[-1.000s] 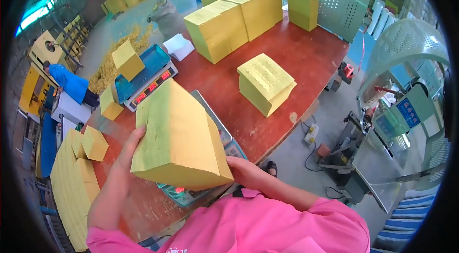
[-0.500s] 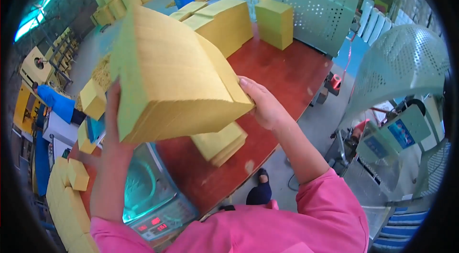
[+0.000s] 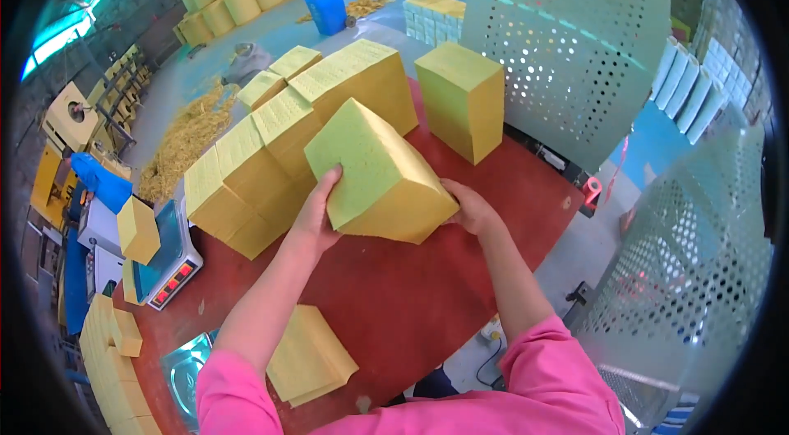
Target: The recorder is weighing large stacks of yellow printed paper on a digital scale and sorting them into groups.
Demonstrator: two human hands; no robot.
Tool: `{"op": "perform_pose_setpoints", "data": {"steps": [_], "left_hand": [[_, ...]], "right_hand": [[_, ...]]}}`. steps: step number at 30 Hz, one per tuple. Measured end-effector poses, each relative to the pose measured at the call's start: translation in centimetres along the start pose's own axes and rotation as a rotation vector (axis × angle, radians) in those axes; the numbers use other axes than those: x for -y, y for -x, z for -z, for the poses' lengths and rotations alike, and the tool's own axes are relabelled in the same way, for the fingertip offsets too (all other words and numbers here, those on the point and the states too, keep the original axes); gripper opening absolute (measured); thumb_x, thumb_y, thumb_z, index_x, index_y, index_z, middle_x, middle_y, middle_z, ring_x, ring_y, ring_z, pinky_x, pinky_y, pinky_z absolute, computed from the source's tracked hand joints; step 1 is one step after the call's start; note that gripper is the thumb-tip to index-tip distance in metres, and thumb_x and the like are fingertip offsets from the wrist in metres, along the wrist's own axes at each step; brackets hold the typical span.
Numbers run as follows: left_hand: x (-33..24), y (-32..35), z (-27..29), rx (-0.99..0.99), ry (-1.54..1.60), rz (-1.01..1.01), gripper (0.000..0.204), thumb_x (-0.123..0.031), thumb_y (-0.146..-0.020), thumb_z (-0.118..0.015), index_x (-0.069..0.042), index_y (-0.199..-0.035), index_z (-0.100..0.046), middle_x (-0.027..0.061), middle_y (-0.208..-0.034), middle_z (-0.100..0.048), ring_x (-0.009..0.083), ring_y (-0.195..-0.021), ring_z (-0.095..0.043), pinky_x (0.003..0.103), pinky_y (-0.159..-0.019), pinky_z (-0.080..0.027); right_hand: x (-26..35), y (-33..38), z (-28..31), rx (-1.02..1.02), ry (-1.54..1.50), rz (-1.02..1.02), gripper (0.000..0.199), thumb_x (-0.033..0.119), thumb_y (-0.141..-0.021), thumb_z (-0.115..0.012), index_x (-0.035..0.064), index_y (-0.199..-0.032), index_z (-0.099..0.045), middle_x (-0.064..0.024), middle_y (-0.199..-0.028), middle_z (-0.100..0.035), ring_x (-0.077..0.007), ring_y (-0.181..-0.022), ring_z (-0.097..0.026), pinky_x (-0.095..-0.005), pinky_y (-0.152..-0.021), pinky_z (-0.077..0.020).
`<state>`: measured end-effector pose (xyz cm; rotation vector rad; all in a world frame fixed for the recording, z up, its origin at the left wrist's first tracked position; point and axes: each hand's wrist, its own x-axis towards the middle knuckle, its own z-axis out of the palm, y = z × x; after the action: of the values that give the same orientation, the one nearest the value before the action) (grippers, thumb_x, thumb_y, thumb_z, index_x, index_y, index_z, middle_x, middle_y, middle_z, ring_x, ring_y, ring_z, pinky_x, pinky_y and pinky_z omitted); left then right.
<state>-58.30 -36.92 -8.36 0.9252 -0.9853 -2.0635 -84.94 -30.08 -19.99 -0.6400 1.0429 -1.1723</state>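
Observation:
Between my two hands is a thick stack of yellow paper (image 3: 374, 176), tilted above the red table. My left hand (image 3: 319, 211) grips its left side, thumb on the greenish face. My right hand (image 3: 472, 208) closes on its right end, with some fingers hidden behind it. Just beyond stand several yellow paper stacks (image 3: 271, 139) in a row, pressed side by side. One more upright stack (image 3: 462, 102) is apart from them on the right. A thinner yellow stack (image 3: 311, 357) lies flat near my left forearm.
The red table (image 3: 411, 312) fills the middle. Two scales stand on it: one (image 3: 174, 279) at left carrying a yellow block (image 3: 138, 229), another (image 3: 187, 369) near my left elbow. Perforated metal guards (image 3: 567, 48) border the right. A blue bin (image 3: 326, 7) and a person in blue (image 3: 103, 176) are farther off.
The paper stack has moved down and away from me, toward the row on the table, and both hands went with it. My view has shifted, showing more of the table.

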Motion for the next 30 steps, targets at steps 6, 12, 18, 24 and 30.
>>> {"op": "perform_pose_setpoints", "data": {"steps": [6, 12, 18, 24, 30], "left_hand": [[-1.1, -12.0, -1.8, -0.042, -0.067, 0.167, 0.070, -0.050, -0.088, -0.063, -0.009, -0.141, -0.043, 0.0149, -0.135, -0.051, 0.0341, -0.126, -0.047, 0.063, -0.100, -0.039], [-0.6, -15.4, -7.8, -0.106, -0.204, 0.189, 0.079, -0.053, -0.082, -0.065, -0.009, -0.142, -0.040, 0.0210, -0.138, -0.044, 0.0419, -0.128, -0.041, 0.070, -0.096, -0.037], [0.4, -15.8, -7.9, -0.013, -0.221, 0.121, 0.076, -0.056, -0.081, -0.064, -0.012, -0.140, -0.043, 0.0142, -0.140, -0.044, 0.0391, -0.124, -0.043, 0.067, -0.094, -0.040], [0.7, -15.2, -7.1, 0.097, 0.094, -0.012, 0.054, -0.039, -0.090, -0.064, -0.009, -0.133, -0.052, 0.0125, -0.124, -0.061, 0.0309, -0.112, -0.060, 0.056, -0.088, -0.050], [-2.2, -4.4, -8.3, 0.075, -0.361, -0.242, 0.084, -0.041, -0.085, -0.065, 0.007, -0.145, -0.031, 0.0278, -0.141, -0.045, 0.0338, -0.128, -0.047, 0.040, -0.104, -0.041]], "right_hand": [[1.7, -5.8, 2.0, -0.281, -0.174, 0.008, 0.053, 0.043, -0.102, -0.039, 0.0094, -0.143, -0.042, -0.0067, -0.140, -0.050, -0.0234, -0.127, -0.048, -0.0471, -0.103, -0.0397], [-2.0, -3.4, 2.3, -0.565, -0.228, 0.443, 0.055, 0.027, -0.102, -0.045, 0.0023, -0.149, -0.029, -0.0142, -0.147, -0.039, -0.0257, -0.132, -0.043, -0.0411, -0.109, -0.0354], [-5.0, -3.4, 2.0, -0.752, 0.315, 0.694, 0.055, 0.010, -0.096, -0.052, -0.0040, -0.145, -0.032, -0.0180, -0.148, -0.038, -0.0287, -0.134, -0.041, -0.0377, -0.111, -0.0336], [-6.2, -6.6, 1.7, -0.737, 0.517, 0.794, 0.048, 0.009, -0.095, -0.054, -0.0078, -0.138, -0.041, -0.0212, -0.142, -0.043, -0.0317, -0.129, -0.043, -0.0401, -0.110, -0.0347], [-4.7, -4.3, 8.1, -0.949, 0.987, 0.703, 0.046, 0.021, -0.099, -0.052, -0.0049, -0.137, -0.047, -0.0211, -0.140, -0.049, -0.0315, -0.127, -0.050, -0.0374, -0.106, -0.0406]]}}
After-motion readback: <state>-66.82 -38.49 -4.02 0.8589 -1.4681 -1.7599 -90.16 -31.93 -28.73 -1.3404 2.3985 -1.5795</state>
